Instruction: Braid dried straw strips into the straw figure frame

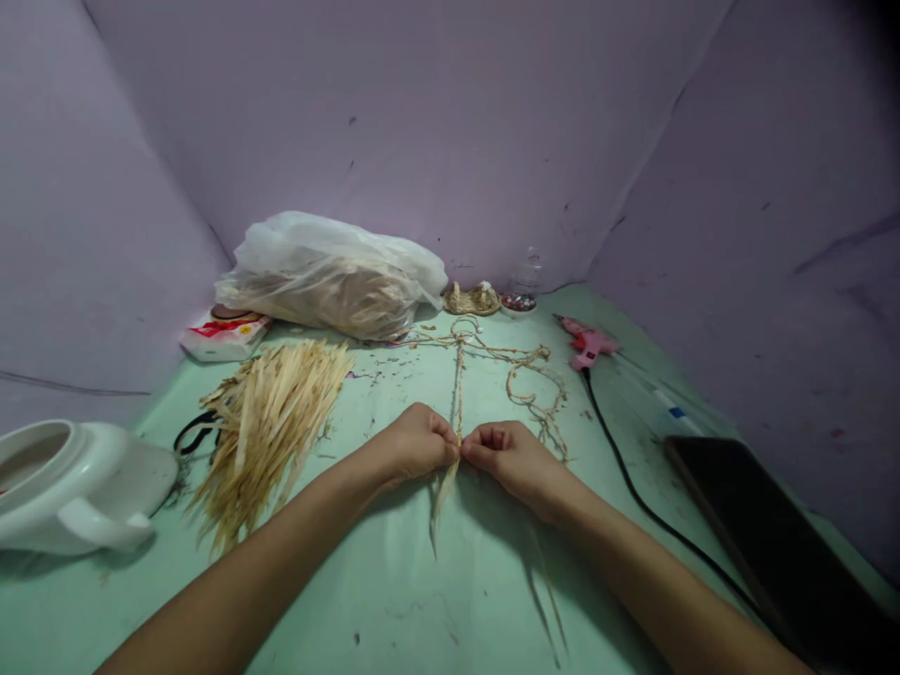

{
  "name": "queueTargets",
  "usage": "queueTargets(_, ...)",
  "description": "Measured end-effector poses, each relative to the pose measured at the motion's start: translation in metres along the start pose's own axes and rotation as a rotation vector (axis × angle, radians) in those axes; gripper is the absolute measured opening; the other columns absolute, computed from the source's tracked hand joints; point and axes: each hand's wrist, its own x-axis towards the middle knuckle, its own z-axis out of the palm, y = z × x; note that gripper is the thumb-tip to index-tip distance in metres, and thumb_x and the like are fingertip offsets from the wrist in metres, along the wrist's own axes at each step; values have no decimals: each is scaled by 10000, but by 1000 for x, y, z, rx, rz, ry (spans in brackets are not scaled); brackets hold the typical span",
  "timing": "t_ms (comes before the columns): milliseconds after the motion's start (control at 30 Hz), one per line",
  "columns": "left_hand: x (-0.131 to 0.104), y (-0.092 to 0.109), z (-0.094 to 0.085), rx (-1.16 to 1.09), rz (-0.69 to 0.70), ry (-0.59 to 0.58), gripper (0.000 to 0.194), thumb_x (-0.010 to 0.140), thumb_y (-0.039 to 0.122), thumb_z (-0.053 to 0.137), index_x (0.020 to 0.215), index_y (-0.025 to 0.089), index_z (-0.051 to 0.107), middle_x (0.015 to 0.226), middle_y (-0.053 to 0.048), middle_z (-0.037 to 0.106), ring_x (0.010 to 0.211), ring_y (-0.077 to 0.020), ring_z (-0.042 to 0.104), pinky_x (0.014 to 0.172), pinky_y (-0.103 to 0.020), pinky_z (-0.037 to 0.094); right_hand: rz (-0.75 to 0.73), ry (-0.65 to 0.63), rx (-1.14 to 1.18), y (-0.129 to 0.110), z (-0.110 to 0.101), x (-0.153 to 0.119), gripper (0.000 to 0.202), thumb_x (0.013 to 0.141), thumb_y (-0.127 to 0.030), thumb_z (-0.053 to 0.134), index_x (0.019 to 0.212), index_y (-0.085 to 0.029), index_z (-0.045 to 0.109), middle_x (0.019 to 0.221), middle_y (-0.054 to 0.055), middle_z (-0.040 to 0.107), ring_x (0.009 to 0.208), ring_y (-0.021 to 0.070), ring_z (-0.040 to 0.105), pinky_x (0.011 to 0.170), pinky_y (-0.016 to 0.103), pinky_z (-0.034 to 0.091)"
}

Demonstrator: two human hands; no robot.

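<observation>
A thin braided cord of dried plant fibre (459, 384) runs down the middle of the green table toward me. At its near end my left hand (420, 442) and my right hand (510, 457) meet, each pinching the strands between thumb and fingers. Below my left hand a loose fibre tail (442, 502) sticks out, pale and frayed. More thin strands (545, 591) trail under my right wrist. The cord's far part spreads sideways, and a looped length (534, 398) lies beyond my right hand. To the left rests a bundle of flat dried strips (281, 403).
Against the back wall sit a filled plastic bag (337, 277), a small woven piece (472, 299) and a dish of beads (518, 302). A pink glue gun (591, 343), its black cable (625, 459) and a dark phone (766, 544) are right. A white pot (91, 478) lies left.
</observation>
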Motion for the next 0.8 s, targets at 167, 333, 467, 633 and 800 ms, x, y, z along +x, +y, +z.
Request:
queueTargets(167,6,-12,0,273,77,108,122,501,134,451,506,126,572,421,13,450,397,-68,351,393,-201,248,-26,39,27,4,3,3,97,608,-198,513,535,-134,514,455,-40,442,418,47,309,416,195,205)
queueTargets(333,7,-13,0,413,50,173,157,519,156,457,542,123,608,451,-12,502,406,-86,405,399,-207,270,2,64,73,3,6,3,49,576,-174,520,545,-136,519,459,-40,463,419,50,324,415,194,211)
queueTargets(467,2,-6,-9,320,20,33,171,561,171,460,605,112,614,468,-13,515,388,-72,389,399,-199,286,8,46,95,3,4,3,54,580,-176,527,543,-137,523,442,-43,456,409,47,320,408,195,202)
queueTargets(633,-6,4,-31,259,34,-61,190,581,225,496,664,107,621,518,-10,540,370,-51,345,391,-195,277,-7,45,83,6,3,4,76,588,-196,535,542,-137,522,462,-34,477,415,48,316,418,201,201)
queueTargets(800,-7,7,-57,296,21,81,261,571,273,524,742,110,637,604,-28,589,399,-64,381,416,-208,307,-11,53,73,8,4,6,82,588,-206,535,548,-134,526,474,-29,480,436,53,333,437,201,221)
